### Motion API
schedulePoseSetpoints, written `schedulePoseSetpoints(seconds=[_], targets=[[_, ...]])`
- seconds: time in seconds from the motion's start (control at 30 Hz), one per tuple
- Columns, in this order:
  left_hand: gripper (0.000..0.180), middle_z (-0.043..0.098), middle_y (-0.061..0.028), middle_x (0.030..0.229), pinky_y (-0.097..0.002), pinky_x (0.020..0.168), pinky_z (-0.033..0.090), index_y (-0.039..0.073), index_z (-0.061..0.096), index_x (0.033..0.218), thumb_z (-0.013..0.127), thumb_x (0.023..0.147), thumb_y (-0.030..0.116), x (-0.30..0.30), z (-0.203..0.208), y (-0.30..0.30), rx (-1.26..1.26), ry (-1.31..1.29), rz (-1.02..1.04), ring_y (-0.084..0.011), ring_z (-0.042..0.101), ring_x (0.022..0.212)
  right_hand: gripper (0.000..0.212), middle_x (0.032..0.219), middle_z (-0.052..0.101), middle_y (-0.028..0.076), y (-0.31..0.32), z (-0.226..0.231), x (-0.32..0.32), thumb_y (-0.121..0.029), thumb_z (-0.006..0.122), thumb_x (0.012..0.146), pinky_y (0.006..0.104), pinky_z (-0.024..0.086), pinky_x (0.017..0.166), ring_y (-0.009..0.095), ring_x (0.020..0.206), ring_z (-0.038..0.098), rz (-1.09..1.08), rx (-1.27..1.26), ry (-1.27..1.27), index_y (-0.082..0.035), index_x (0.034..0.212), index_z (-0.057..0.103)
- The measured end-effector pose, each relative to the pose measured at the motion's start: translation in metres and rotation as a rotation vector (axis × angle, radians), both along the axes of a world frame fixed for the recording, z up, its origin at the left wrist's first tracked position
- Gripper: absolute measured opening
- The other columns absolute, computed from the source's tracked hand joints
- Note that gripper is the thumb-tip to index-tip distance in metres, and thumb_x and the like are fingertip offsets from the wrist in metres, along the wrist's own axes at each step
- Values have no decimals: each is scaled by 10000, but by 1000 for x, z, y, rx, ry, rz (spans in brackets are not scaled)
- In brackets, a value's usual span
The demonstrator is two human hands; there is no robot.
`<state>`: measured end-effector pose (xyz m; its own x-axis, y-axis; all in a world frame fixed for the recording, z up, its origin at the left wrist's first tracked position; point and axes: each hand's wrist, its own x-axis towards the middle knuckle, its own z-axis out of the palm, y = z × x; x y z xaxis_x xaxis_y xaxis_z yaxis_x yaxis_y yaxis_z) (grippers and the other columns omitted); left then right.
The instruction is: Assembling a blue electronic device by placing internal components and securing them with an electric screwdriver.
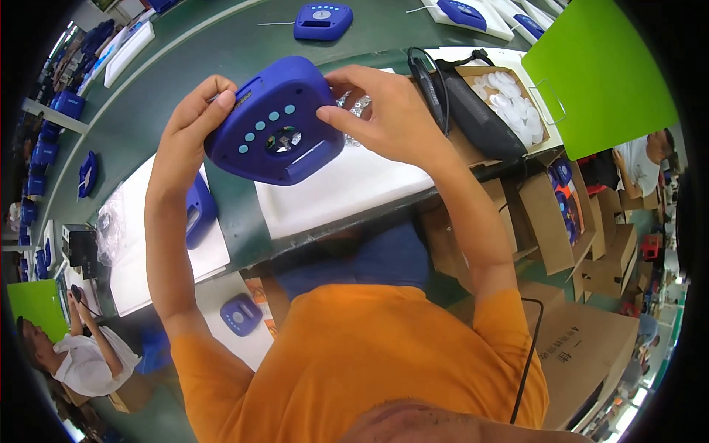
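Observation:
Raised above the bench, a blue plastic housing [316, 118] is tilted with its face toward me. A row of light-blue round buttons crosses the face, along with a round hole showing metallic parts inside and a pale rectangular window. My left hand [193, 122] grips its upper left edge, thumb on the rim beside a slot. At the opposite edge my right hand [391, 111] has its thumb against the rim; its other fingers curl behind, partly hidden. Below lies a white foam pad [310, 207]. Small shiny pieces [356, 111] show between the housing and my right hand, too obscured to name.
A carton of white plastic pieces [513, 107] stands right, beside a long black case [480, 114] with cables. Another blue unit [323, 22] sits on the green belt ahead; one more [199, 210] lies by my left forearm. Open cardboard boxes [550, 218] stand lower right.

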<state>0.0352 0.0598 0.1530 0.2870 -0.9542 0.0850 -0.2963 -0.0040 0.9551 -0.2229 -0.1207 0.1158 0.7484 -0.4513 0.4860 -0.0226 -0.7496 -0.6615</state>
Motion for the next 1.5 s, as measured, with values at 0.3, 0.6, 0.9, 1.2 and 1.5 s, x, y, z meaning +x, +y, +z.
schedulePoseSetpoints(seconds=[0.3,0.6,0.9,1.2,1.5], targets=[[836,854,-124,1082,-345,962,599,6,752,1403,352,1213,714,17,-74,0,218,291,-120,-177,765,901,561,986,837,124,-30,-28,-31,-379,901,1005,299,652,778,148,844,773,-68,562,9,115,1252,803],[290,797,-132,831,-404,744,573,52,829,1190,677,1140,294,-17,-83,26,408,-675,44,-297,791,809,503,926,825,119,-61,-101,-48,-380,839,1051,291,642,726,151,796,774,-165,682,345,101,1196,817],[58,792,-65,1016,-543,1231,478,109,852,1011,806,977,118,4,-145,-9,-123,-1149,116,-295,747,1038,517,933,837,155,-61,-83,-47,-404,799,1089,319,626,703,170,774,792,-89,474,663,105,1173,824],[48,767,-31,999,-560,1299,416,140,869,961,834,929,143,-1,-167,-31,-45,-1309,150,-240,745,1074,441,875,829,116,-90,-72,-92,-384,790,1085,299,624,725,145,782,791,-253,467,271,52,1128,841],[70,753,-59,1017,-569,1345,365,91,854,1007,796,975,117,-4,-160,-31,66,-1285,159,-279,733,1101,330,934,827,84,-176,-83,-143,-313,794,1084,264,606,717,137,787,775,-461,525,48,7,1150,834]])
